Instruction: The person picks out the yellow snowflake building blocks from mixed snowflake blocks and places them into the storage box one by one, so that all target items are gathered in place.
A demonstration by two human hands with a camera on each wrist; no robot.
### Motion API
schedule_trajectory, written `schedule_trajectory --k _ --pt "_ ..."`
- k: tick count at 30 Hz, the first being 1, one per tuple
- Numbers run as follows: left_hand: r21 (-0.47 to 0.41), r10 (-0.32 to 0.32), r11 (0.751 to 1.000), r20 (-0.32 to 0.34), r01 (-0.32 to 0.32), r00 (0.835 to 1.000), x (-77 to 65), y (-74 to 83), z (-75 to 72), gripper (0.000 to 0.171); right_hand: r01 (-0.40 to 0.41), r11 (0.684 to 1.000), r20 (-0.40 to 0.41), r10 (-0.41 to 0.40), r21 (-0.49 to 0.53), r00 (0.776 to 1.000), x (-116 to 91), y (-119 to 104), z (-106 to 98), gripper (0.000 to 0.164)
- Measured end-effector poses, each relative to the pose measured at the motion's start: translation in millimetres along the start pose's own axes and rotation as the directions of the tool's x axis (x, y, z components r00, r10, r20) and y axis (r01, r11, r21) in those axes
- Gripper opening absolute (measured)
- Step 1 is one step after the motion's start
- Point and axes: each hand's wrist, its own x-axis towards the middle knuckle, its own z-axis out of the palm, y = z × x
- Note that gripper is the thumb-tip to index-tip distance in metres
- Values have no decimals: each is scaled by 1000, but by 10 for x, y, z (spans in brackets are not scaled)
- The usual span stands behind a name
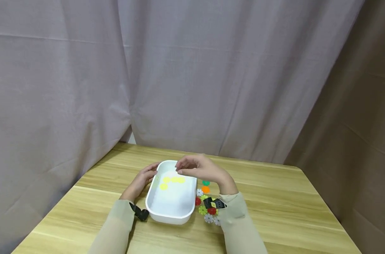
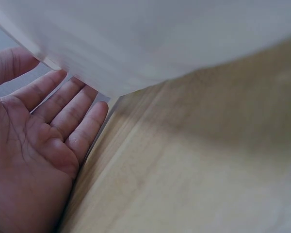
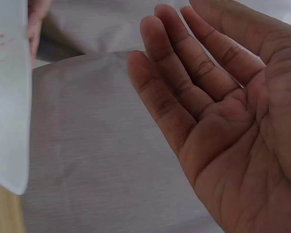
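A white plastic tray (image 1: 171,206) stands on the table with several yellow disc pieces (image 1: 163,186) inside. My left hand (image 1: 144,178) is at the tray's left side. In the left wrist view the fingers (image 2: 70,109) are extended against the outer wall (image 2: 136,43), with the thumb up by the rim. My right hand (image 1: 202,168) hovers over the tray's far right part, fingers loosely bent. Its palm and fingers (image 3: 160,87) hold nothing in the right wrist view.
Right of the tray lie several notched plastic discs: green (image 1: 206,183), orange (image 1: 205,189), red (image 1: 197,201), yellow-green (image 1: 202,210) and white (image 1: 208,218). My right sleeve and wrist strap (image 1: 214,203) cover some. Grey curtains (image 1: 211,88) hang behind the wooden table (image 1: 275,211).
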Motion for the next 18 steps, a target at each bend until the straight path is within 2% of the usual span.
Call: schedule_trajectory --k 5,8,13,18 --pt "4 -1 1000 -13 1 1000 -5 11 -10 52 77 997 -27 -76 5 997 -80 -183 -77 18" --pt "5 -4 1000 -11 4 1000 -2 11 -9 52 99 995 -18 -99 17 995 -126 -177 -116 17" --pt "3 -13 1000 -22 13 1000 -4 6 -15 51 69 997 -11 -70 -16 998 -214 -114 -170 17" --pt "8 -8 1000 -11 9 1000 -9 7 -12 51 50 994 64 -44 -100 997 -331 21 -173 19"
